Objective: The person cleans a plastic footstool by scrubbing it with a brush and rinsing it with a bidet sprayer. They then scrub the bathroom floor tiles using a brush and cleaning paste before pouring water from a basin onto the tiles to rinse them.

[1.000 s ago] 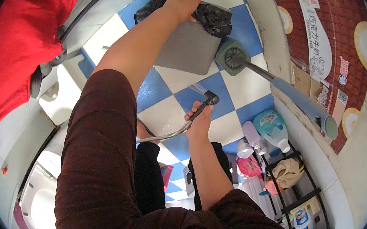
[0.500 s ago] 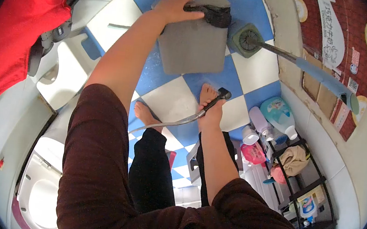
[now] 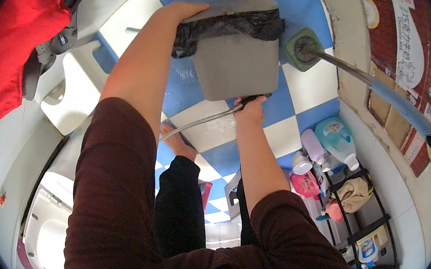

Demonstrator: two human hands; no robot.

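A grey trash can (image 3: pixel 236 65) with a lid (image 3: pixel 241 5) is in the upper middle of the head view. A black bag (image 3: pixel 233 26) hangs out around its rim under the lid. My left hand (image 3: pixel 187 10) grips the lid end at the far left; most of its fingers are hidden behind the edge. My right hand (image 3: pixel 251 110) is closed around the handle of a black shower head (image 3: pixel 249 100), just below the base of the trash can. Its grey metal hose (image 3: pixel 198 123) runs down to the left. The spray face is hidden.
A toilet brush stands in a green holder (image 3: pixel 304 49) right of the can. Several bottles, one a teal bottle (image 3: pixel 338 140), crowd a black rack (image 3: pixel 356 233). A white stool (image 3: pixel 74 92) and a toilet (image 3: pixel 51 222) are left. Water wets the tiled floor (image 3: pixel 213 131).
The trash can has shifted and tilted, showing more black bag along its front. My left hand has moved to the lid's left end. My right hand has raised the shower head towards the can's base.
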